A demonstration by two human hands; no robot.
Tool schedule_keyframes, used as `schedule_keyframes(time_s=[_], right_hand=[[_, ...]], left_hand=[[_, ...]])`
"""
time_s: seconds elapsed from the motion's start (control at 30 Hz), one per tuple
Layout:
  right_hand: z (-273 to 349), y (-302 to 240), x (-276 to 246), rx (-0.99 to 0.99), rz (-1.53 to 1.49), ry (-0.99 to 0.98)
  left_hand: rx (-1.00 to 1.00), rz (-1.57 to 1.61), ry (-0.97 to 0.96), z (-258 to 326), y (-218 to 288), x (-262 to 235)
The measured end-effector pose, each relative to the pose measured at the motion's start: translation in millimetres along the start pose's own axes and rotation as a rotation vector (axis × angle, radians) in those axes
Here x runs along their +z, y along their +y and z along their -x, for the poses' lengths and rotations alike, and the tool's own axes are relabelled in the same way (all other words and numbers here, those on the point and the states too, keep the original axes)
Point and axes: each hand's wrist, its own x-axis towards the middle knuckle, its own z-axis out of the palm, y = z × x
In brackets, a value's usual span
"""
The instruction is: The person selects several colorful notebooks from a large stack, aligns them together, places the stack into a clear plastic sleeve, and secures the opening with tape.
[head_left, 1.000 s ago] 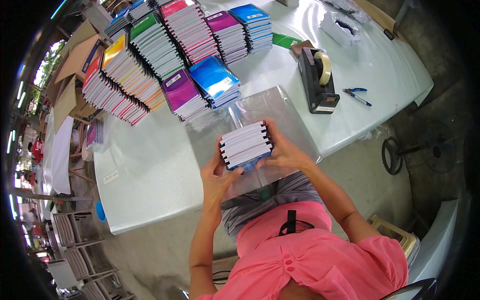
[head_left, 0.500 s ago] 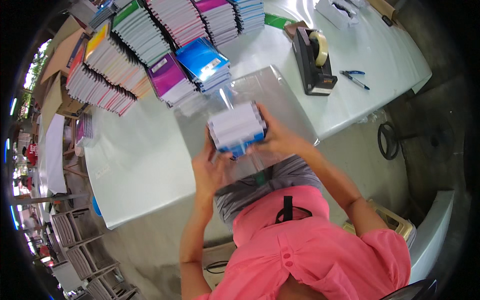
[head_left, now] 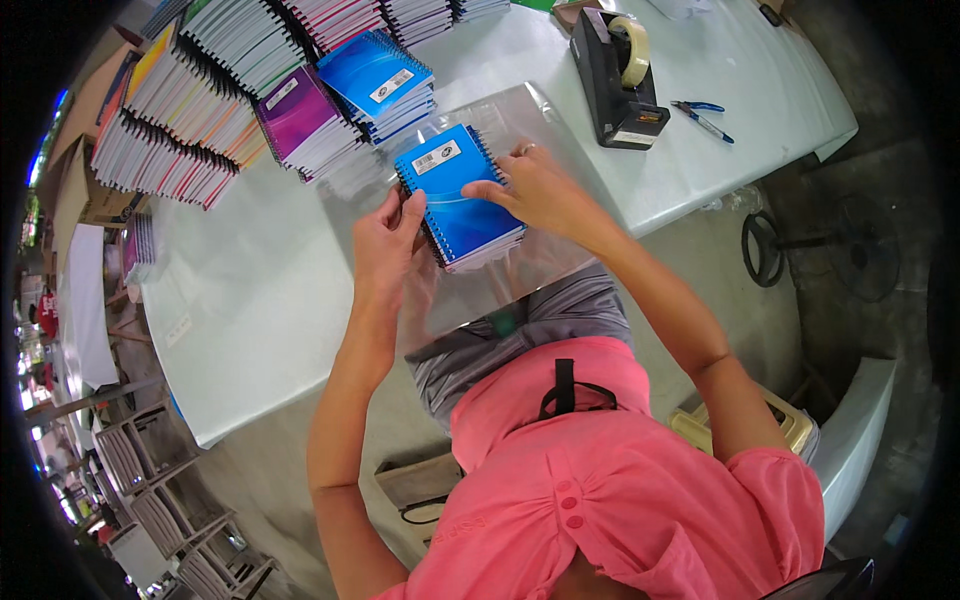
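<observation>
A stack of blue spiral notebooks point(head_left: 465, 225) with a white label on the top cover sits between my two hands, over a clear plastic sheet point(head_left: 560, 130) at the table's near edge. My left hand point(head_left: 388, 235) grips the stack's left side, thumb along the edge of the cover. On the right side, my right hand point(head_left: 535, 190) clasps the stack, its thumb lying over the cover. Just beyond stand a short stack of purple notebooks point(head_left: 297, 110) and one of blue notebooks point(head_left: 375, 75).
Tall rows of notebooks point(head_left: 190, 110) fill the far left of the table point(head_left: 230, 320). A black tape dispenser point(head_left: 615, 90) stands at the right, beside a small blue-handled cutter point(head_left: 703, 118). Cardboard boxes point(head_left: 100, 185) are at the left, a fan point(head_left: 850, 245) at the right.
The notebook stack has been turned so its blue cover faces up instead of the page edges. Both hands have shifted their hold, the right thumb now on the cover.
</observation>
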Motion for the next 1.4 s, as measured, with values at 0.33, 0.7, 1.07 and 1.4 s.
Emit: schedule_keyframes(time_s=[0.33,0.7,1.07,1.4], right_hand=[[16,-5,-1,0.127,-0.352,-0.162],[58,45,-28,0.396,0.269,0.189],[58,49,-48,0.552,-0.072,0.277],[62,54,-41,0.403,0.101,0.257]], left_hand=[[-0.034,0.025,-0.018,10,6,4],[-0.021,0.358,-0.003,25,-39,-24],[0.0,0.396,-0.007,24,-44,-24],[0.436,-0.377,0.252,8,1,-19]])
